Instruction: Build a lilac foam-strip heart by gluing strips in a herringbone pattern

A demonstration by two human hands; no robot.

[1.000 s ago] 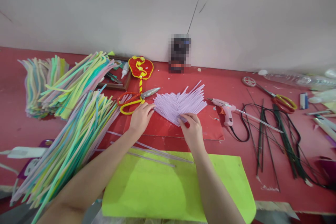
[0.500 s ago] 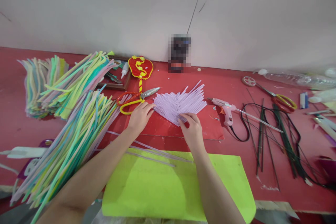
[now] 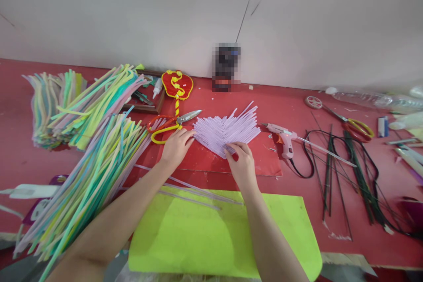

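A lilac leaf-shaped piece of pipe cleaners (image 3: 221,132) lies on a red board (image 3: 264,165), its strips fanned out in a V from a middle seam. My left hand (image 3: 176,149) has its thumb and fingertips closed at the piece's left edge, beside the handles of a pair of scissors (image 3: 188,117). At the lower tip, the thumb and forefinger of my right hand (image 3: 241,158) pinch the piece. Loose lilac pipe cleaners (image 3: 205,194) lie nearer to me, partly over a yellow-green sheet (image 3: 198,238).
Bundles of coloured pipe cleaners (image 3: 95,176) fill the left side. A red and yellow fan-shaped ornament (image 3: 177,86) lies behind the scissors. On the right are a pink glue gun (image 3: 287,139) with a black cord, dark green wires (image 3: 360,176) and other scissors (image 3: 358,128).
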